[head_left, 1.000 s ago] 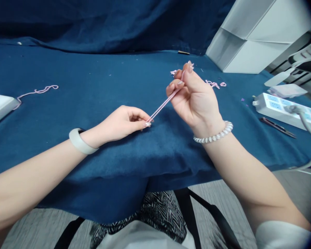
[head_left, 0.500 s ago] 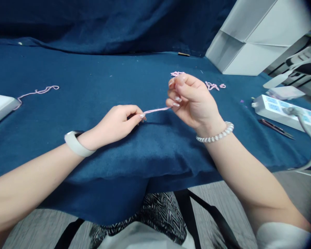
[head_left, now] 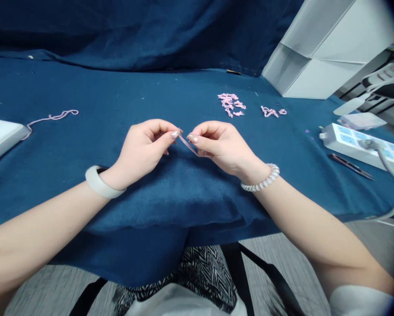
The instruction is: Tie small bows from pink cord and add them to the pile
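Observation:
A short length of pink yarn (head_left: 188,145) stretches slantwise between my two hands, low over the front of the table. My left hand (head_left: 147,147) pinches one end between thumb and forefinger. My right hand (head_left: 221,147) has its thumb and forefinger pressed together close to the left fingertips, and the yarn runs in under its curled fingers. Beyond the right hand lies a loose cluster of small knotted pink yarn pieces (head_left: 227,102). Farther right rests a smaller group of similar yarn pieces (head_left: 269,111).
At the left edge, another pink yarn strand (head_left: 54,117) trails from a white box (head_left: 2,138). On the right are a white power strip (head_left: 364,145) with a grey cable and dark thread snips (head_left: 351,166). White storage boxes (head_left: 318,74) stand behind, on blue cloth (head_left: 124,101).
My right hand has come down and left to meet my left hand, and the yarn span between them is shorter. The cluster behind the right hand is now uncovered.

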The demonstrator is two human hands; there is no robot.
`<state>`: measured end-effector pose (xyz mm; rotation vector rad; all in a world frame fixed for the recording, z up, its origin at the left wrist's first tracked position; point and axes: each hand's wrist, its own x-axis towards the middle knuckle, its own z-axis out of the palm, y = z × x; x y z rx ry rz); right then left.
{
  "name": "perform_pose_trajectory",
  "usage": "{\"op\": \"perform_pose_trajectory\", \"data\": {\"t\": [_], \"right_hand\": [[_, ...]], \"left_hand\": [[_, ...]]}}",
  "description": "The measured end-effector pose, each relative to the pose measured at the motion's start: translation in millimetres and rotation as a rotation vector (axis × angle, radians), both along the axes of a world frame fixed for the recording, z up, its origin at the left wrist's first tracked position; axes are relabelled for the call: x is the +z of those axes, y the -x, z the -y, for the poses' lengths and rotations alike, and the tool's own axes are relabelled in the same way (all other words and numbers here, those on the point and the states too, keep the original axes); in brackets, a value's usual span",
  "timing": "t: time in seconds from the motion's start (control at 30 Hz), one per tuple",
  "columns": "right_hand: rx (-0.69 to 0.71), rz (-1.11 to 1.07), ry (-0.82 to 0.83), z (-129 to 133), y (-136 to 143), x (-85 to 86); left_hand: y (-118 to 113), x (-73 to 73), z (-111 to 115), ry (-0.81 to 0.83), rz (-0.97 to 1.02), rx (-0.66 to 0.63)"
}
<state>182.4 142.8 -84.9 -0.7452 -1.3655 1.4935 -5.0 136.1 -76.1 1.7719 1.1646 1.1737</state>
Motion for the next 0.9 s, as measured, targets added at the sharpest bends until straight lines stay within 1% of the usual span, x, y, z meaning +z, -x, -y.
{"op": "perform_pose_trajectory", "data": {"t": [0.1,0.23,0.3,0.4,0.5,0.6,0.73,0.9], "right_hand": [[-0.006,-0.042,0.017,3,5,-1.0],[-0.040,-0.110,0.040,5,10,-0.7],[-0.036,-0.148,0.037,6,12,-0.6],[-0.019,-0.178,0.007,6,13,-1.4],[-0.026,-0.179,-0.026,6,15,-2.8],[-0.044,-0.180,-0.036,5,17,-3.3],[-0.066,-0.200,-0.021,6,20,-2.5],[-0.037,-0.243,0.037,7,20,-2.0]], "left_hand": [[0,-5.6,-1,0.031,0.099,-0.030],[-3,-9.1,-2,0.159,0.307,-0.101],[-5,-6.8,-1,0.240,0.432,-0.143],[-8,-0.7,0,0.407,0.622,-0.198],[-9,2.4,-1,0.536,0.760,-0.249],[-8,0.3,-3,0.526,0.793,-0.273],[-9,-4.3,-3,0.453,0.750,-0.270],[-11,-6.5,-2,0.293,0.706,-0.263]]}}
